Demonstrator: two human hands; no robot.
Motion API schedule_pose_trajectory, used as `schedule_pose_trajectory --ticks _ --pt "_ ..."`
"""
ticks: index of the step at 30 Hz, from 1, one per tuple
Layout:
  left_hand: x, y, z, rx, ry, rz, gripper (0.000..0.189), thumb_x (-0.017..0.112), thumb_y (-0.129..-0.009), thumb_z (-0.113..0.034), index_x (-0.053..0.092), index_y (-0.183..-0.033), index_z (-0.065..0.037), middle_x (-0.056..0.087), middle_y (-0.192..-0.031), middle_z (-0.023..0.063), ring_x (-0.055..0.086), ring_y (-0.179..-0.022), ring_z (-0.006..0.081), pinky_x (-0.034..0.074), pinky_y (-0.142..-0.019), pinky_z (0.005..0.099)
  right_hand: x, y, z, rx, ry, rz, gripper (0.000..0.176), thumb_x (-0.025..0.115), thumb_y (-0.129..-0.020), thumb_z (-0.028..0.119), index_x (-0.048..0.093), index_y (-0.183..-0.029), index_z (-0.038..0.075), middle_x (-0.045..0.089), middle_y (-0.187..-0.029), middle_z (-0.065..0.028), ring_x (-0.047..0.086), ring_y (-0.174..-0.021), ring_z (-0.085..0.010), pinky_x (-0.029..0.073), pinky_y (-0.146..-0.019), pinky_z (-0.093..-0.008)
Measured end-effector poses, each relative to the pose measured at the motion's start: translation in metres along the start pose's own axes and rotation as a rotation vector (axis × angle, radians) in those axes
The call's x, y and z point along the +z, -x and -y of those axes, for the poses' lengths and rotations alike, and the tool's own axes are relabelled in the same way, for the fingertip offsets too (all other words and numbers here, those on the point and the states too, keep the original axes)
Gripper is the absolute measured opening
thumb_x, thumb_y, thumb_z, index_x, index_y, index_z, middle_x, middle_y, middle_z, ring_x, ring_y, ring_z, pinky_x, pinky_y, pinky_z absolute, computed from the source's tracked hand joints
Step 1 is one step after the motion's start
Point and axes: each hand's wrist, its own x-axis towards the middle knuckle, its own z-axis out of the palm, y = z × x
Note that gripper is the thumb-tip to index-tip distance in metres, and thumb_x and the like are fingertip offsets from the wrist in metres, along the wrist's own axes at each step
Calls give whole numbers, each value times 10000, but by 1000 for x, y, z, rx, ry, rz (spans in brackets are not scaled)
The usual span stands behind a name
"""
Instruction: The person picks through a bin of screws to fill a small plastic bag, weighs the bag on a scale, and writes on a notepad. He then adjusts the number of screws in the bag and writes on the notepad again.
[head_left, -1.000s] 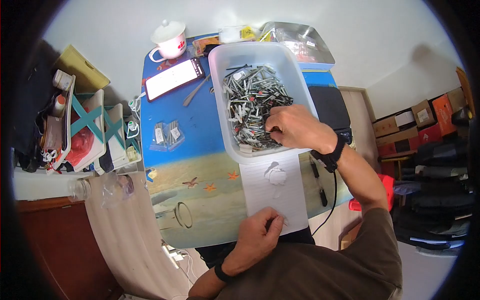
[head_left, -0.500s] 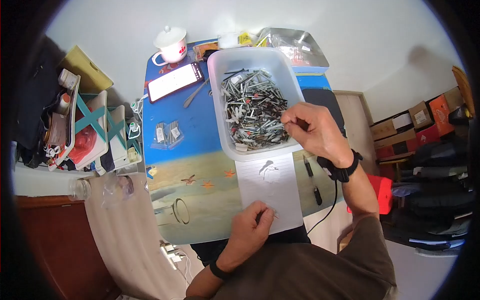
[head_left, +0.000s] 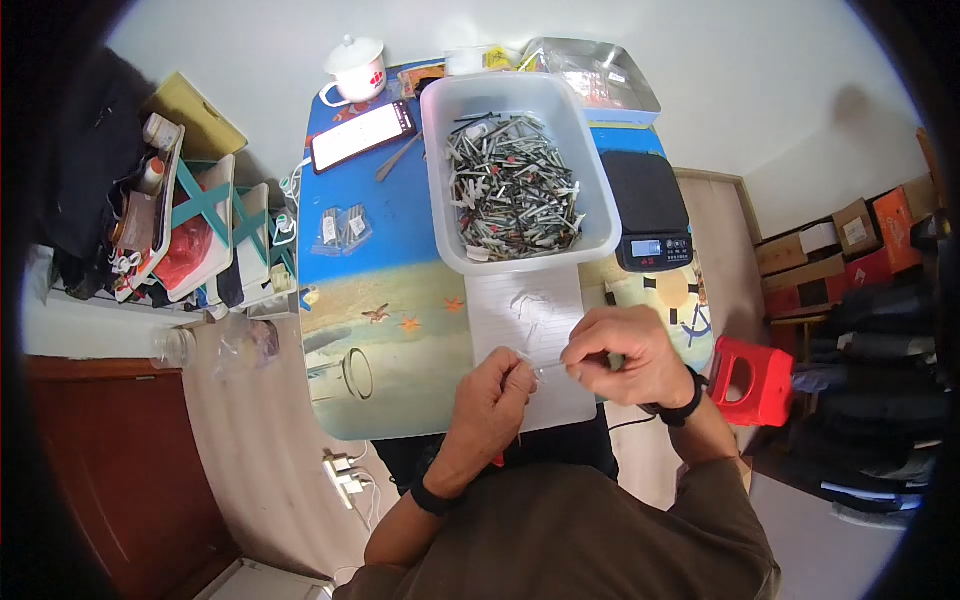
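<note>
My left hand [head_left: 495, 398] is closed over the sheet of paper [head_left: 560, 400], its thumb and finger pinching what looks like a small clear plastic bag [head_left: 534, 371]. Just to its right, my right hand [head_left: 630, 358] pinches a thin nail or screw, whose tip points toward the bag. Beyond both hands stands a translucent plastic bin [head_left: 530, 265] with a heap of metal screws and nails [head_left: 515, 190], mixed with pale plastic plugs. Some thin dark marks or pieces [head_left: 525, 305] show on the lined paper.
A black digital scale [head_left: 645, 200] stands right of the bin. To the left are small filled bags [head_left: 342, 230], a lit phone [head_left: 362, 137], a spoon-like metal tool [head_left: 398, 158] and a lidded cup [head_left: 356, 72]. A metal tray [head_left: 600, 80] sits at the back, a red stool [head_left: 755, 382] on the right.
My right hand has come back from the bin's right edge to beside my left hand. The left hand has risen slightly. The view has shifted, bringing the scale into sight.
</note>
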Motion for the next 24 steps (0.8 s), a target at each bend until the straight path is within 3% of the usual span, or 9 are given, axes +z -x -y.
schedule_pose_trajectory --ticks 3,5,6,8,15,17,18,20,24 --pt "3 0 3 47 -36 -3 197 530 -1030 -171 580 -905 -27 609 -780 11 551 -688 81 468 -621 253 8 11 0 -1 121 32 174 704 -746 -78 684 -865 47 657 -763 -83 664 -669 -256 501 -572 -343" --pt "8 0 2 56 -71 -59 202 539 -1003 -176 590 -902 -9 661 -749 118 637 -675 213 490 -636 359 11 14 0 -12 118 15 163 706 -742 -64 675 -856 48 647 -751 -92 655 -650 -272 502 -558 -357" --pt "9 0 2 55 -72 -59 202 539 -1003 -176 590 -902 -9 661 -749 118 637 -675 213 490 -636 359 12 16 -1 -2 175 10 155 704 -743 -56 674 -852 49 643 -744 -92 652 -637 -275 500 -545 -360" --pt "10 0 3 56 -75 -43 201 513 -1034 -167 562 -905 -22 609 -764 24 557 -689 93 478 -628 265 12 19 -1 11 229 5 147 702 -744 -48 674 -849 50 639 -738 -93 648 -623 -278 497 -532 -362" --pt "14 -2 1 122 -157 -79 208 528 -1024 -163 564 -897 -2 608 -741 56 557 -679 117 471 -622 296 11 24 0 10 318 -15 134 703 -731 -37 670 -837 37 641 -740 -101 647 -611 -298 506 -521 -384" --pt "15 -2 -1 163 -306 -129 172 601 -976 -183 594 -897 -31 639 -727 169 645 -668 362 482 -609 430 10 24 4 -4 358 -18 126 704 -734 -30 670 -838 33 640 -742 -101 647 -611 -301 506 -520 -389" --pt "16 -2 -3 162 -305 -126 172 601 -976 -183 594 -897 -31 639 -727 169 645 -668 362 482 -609 430 10 25 5 9 415 0 118 703 -740 -23 670 -840 31 638 -744 -102 647 -614 -304 507 -521 -392" --pt "17 -2 -5 166 -280 -107 220 579 -998 -166 590 -870 13 589 -676 70 517 -628 116 442 -590 307 11 25 5 25 471 18 111 702 -746 -15 670 -843 28 635 -745 -103 647 -618 -307 507 -523 -395" --pt "17 -3 -4 150 -292 -93 215 585 -995 -168 594 -877 12 599 -680 71 526 -623 120 443 -581 311 12 25 1 41 382 39 96 701 -772 -2 671 -852 41 633 -751 -99 653 -646 -305 511 -546 -401"
